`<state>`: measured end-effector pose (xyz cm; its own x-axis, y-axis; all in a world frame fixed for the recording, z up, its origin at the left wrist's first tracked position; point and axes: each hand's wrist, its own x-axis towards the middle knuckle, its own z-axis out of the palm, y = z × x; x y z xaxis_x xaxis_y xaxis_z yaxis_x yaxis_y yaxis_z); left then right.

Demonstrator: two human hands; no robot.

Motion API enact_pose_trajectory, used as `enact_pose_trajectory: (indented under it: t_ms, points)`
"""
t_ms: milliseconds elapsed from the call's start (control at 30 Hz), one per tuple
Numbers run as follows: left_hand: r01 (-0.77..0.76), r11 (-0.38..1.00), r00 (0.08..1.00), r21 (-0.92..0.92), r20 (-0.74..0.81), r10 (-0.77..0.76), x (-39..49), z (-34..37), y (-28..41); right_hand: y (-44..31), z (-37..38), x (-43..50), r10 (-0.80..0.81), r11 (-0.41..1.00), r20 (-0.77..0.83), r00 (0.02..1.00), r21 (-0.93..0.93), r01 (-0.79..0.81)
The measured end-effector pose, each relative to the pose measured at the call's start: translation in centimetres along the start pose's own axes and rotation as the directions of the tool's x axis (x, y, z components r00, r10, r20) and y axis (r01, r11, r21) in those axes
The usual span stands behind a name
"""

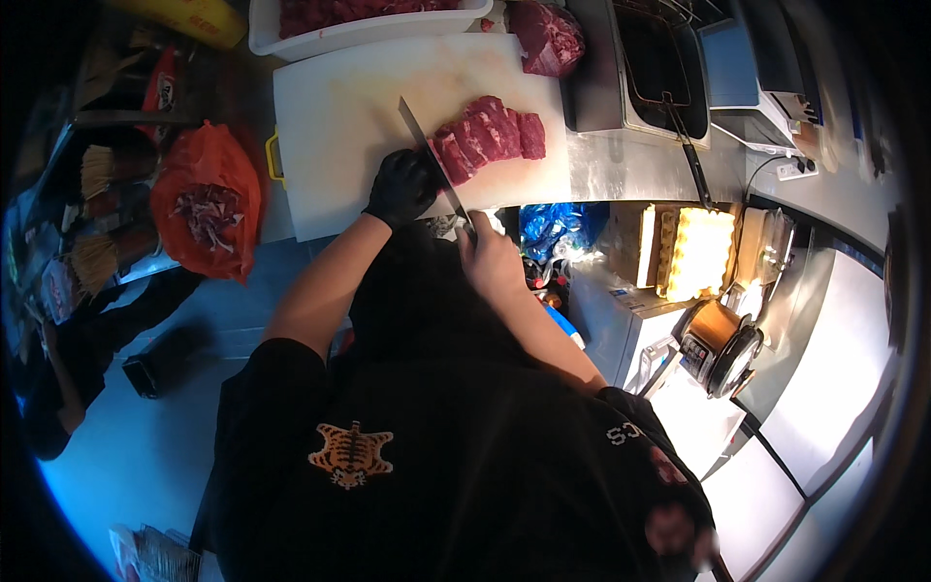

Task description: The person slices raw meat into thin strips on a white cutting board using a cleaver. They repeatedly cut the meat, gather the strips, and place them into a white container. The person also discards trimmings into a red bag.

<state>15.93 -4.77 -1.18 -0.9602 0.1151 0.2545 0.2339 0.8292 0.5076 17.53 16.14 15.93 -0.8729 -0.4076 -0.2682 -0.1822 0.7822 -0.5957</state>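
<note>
My right hand [493,256] is wrapped around the handle of a long kitchen knife [417,129]. Its blade slants up and left across the white cutting board [327,94], along the left end of the raw red meat [489,135]. That meat lies in thick slices, side by side and partly fanned out. My left hand [401,188], in a black glove, rests on the board with curled fingers, close against the blade's left side. Whatever is under those fingers is hidden.
Beyond the board stand a white tub [364,28] of cut meat and a larger meat chunk [549,40]. Right is a fryer [665,73] with a basket handle [696,174] jutting out. A red bag [207,160] holds meat trimmings at left. Another person [65,393] is far left.
</note>
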Motion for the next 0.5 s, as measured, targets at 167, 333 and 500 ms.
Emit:
enact_pose_trajectory:
  t_ms: [167,333,500]
  points:
    - [0.054,0.998,0.998,-0.027,-0.014,-0.055,-0.2,0.4,-0.1,0.1,-0.3,-0.6,-0.13,0.99,-0.012,0.991,-0.054,0.13]
    - [0.009,0.999,0.997,0.039,0.071,-0.011,-0.2,0.4,-0.1,-0.1,0.1,0.3,0.02,0.999,0.042,0.999,-0.04,-0.019]
    - [0.05,0.999,0.999,-0.003,-0.003,-0.05,-0.2,0.0,0.1,-0.5,0.2,1.2,0.007,1.0,0.001,1.0,0.028,-0.007]
